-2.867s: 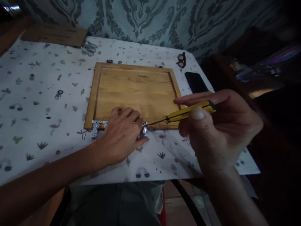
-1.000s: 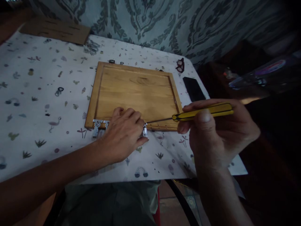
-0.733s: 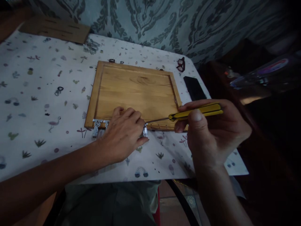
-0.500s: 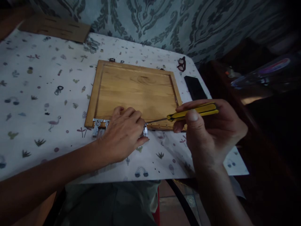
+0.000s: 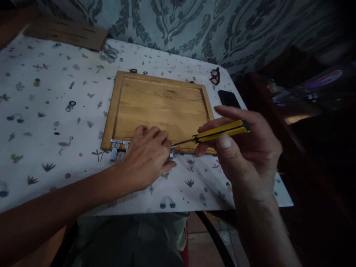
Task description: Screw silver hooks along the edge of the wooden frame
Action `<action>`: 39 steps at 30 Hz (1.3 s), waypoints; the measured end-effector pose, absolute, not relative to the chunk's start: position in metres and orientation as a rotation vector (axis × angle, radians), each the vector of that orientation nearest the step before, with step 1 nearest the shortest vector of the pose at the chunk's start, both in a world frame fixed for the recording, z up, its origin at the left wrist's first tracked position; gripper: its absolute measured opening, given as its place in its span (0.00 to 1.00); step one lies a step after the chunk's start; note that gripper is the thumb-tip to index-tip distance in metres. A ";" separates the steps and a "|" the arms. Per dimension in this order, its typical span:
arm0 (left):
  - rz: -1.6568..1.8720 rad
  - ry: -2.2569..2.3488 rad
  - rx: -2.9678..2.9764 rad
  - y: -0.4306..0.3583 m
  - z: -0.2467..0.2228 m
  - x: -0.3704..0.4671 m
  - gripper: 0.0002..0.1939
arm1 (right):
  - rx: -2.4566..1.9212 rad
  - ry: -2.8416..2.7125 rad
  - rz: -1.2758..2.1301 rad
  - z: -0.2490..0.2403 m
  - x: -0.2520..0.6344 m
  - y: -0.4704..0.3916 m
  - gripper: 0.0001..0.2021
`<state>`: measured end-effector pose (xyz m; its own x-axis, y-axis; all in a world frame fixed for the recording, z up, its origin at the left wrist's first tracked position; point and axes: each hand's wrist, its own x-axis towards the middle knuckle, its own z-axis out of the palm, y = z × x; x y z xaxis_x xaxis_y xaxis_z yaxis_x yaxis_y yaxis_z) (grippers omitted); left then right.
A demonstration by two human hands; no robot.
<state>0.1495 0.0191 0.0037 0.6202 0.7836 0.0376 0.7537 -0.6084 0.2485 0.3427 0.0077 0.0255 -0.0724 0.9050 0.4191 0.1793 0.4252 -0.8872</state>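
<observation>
- A yellow-handled screwdriver point(image 5: 219, 131) is pinched in the right hand point(image 5: 244, 148); the grip is closed on the handle between thumb and fingers, with the index finger stretched along the top.
- The shaft is laid nearly flat, and its tip is brought to a metal hinge point(image 5: 171, 154) at the near edge of the wooden panel point(image 5: 161, 107).
- The hinge is pressed down by the left hand point(image 5: 146, 157), whose fingers are curled together over it; whether anything is clasped inside cannot be told.
- A second metal hinge point(image 5: 115, 146) is seen at the panel's near left corner, just beside the left hand.
- The panel is laid flat on the table point(image 5: 41, 122), which is covered with a patterned sheet.
- For a clean turn, the tip should be seated fully in the screw head and the shaft kept in line with the screw, so that slipping onto the wood is avoided.
- The hinge should be held firmly against the panel edge while the handle is rolled between the fingers.
- Both forearms are reached forward from the near edge, the right wrist raised above the table.
</observation>
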 end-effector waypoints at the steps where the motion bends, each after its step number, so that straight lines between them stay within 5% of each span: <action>1: 0.217 1.267 2.640 0.019 0.004 0.150 0.18 | -1.002 -1.565 0.803 0.026 0.343 0.008 0.12; 4: 0.249 1.269 2.657 0.019 0.002 0.149 0.18 | -0.993 -1.545 0.784 0.027 0.339 0.008 0.06; 14: 0.289 1.262 2.675 0.019 0.001 0.149 0.17 | -0.960 -1.526 0.965 0.029 0.342 0.015 0.16; 19: 0.218 1.267 2.619 0.019 0.004 0.149 0.18 | -1.008 -1.532 0.839 0.030 0.341 0.015 0.07; 28: 0.207 1.265 2.619 0.020 0.004 0.150 0.18 | -0.925 -1.567 0.961 0.029 0.343 0.021 0.18; 33: 0.261 1.267 2.656 0.019 0.002 0.148 0.18 | -0.971 -1.579 0.890 0.029 0.342 0.020 0.07; 39: 0.264 1.251 2.676 0.019 0.002 0.148 0.18 | -0.925 -1.484 0.960 0.028 0.335 0.024 0.12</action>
<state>0.1481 0.0187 0.0024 0.6310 0.7711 0.0856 0.7399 -0.6312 0.2326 0.3348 0.0237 0.0284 -0.1075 0.9256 0.3630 0.0482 0.3695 -0.9280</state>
